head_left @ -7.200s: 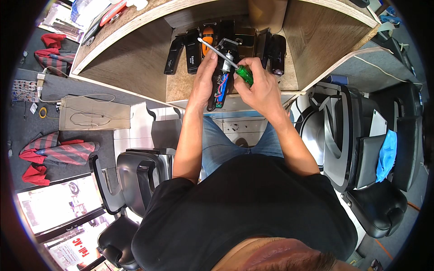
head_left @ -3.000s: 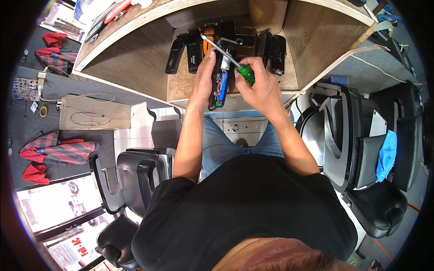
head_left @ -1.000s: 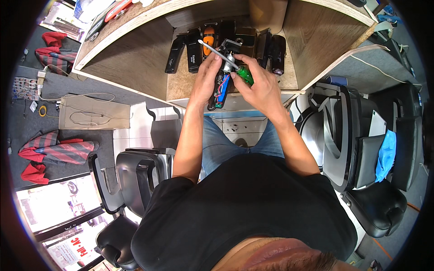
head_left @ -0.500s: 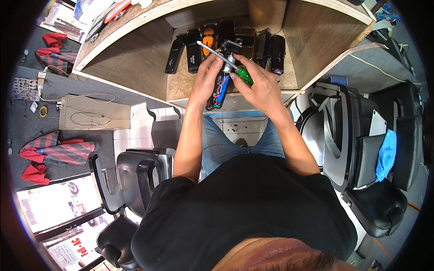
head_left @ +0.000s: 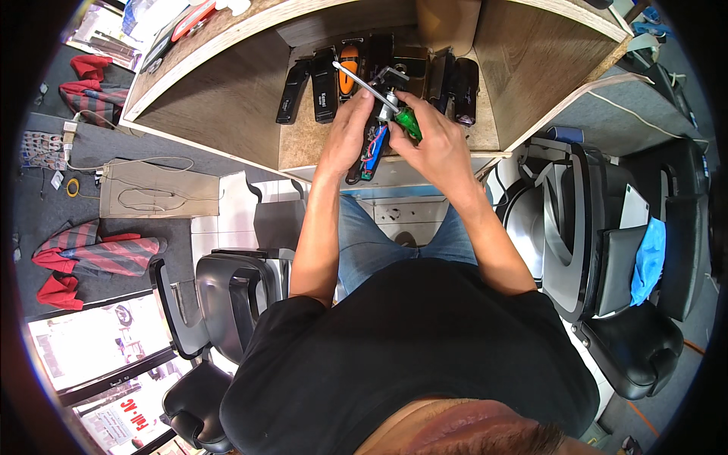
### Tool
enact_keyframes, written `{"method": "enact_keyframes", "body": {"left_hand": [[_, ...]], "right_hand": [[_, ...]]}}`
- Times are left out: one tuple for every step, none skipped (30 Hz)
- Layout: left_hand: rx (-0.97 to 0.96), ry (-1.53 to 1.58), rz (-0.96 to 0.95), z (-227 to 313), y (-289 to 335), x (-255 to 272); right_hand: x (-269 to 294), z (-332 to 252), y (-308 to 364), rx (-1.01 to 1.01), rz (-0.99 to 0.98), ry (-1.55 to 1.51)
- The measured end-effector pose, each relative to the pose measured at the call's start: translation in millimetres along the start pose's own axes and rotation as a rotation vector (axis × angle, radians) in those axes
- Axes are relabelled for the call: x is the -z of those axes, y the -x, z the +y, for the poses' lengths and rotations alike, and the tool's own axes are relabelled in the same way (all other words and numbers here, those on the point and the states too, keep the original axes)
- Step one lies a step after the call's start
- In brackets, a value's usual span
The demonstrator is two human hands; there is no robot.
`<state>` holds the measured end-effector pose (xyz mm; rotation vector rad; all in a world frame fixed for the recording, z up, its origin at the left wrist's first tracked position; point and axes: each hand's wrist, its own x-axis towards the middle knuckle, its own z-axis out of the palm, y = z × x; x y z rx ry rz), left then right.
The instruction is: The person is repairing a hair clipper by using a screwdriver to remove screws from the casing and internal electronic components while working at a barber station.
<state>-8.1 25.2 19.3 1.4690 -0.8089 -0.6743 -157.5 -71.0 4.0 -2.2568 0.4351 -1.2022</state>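
My left hand (head_left: 349, 135) is closed round an opened hair clipper (head_left: 373, 152), whose casing is off along one side. Inside it show a blue battery, red wires, a bit of green circuit board and a silver motor (head_left: 387, 108). In my right hand (head_left: 438, 144) is a screwdriver (head_left: 409, 123) with a green handle. Its long shaft lies slantwise over the clipper, tip pointing up and left, away from the motor. My right fingertips are beside the motor; whether they also press on the clipper, I cannot tell.
Several black clippers (head_left: 325, 87) and an orange-and-black one (head_left: 349, 68) lie in the wooden cabinet compartment (head_left: 303, 155) behind my hands. Its side walls (head_left: 523, 61) rise left and right. Black salon chairs (head_left: 231, 296) stand on both sides; a blue cloth (head_left: 648, 262) hangs on the right one.
The screwdriver has shifted slightly, its tip a little higher and its handle turned a bit in my right fingers. My left hand and the clipper have barely moved.
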Motion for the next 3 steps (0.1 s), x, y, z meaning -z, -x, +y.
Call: {"method": "enact_keyframes", "body": {"left_hand": [[-0.016,-0.019,-0.088,2.1,-0.2,1.2],[0.019,-0.014,-0.117,1.3,-1.1,2.9],[0.053,-0.01,-0.144,-0.6,-2.1,5.3]], "right_hand": [[0.0,0.2,0.9,-0.036,-0.011,-0.007],[0.2,0.3,1.4,-0.028,-0.007,-0.001],[0.5,-0.2,1.6,-0.019,-0.003,0.005]]}}
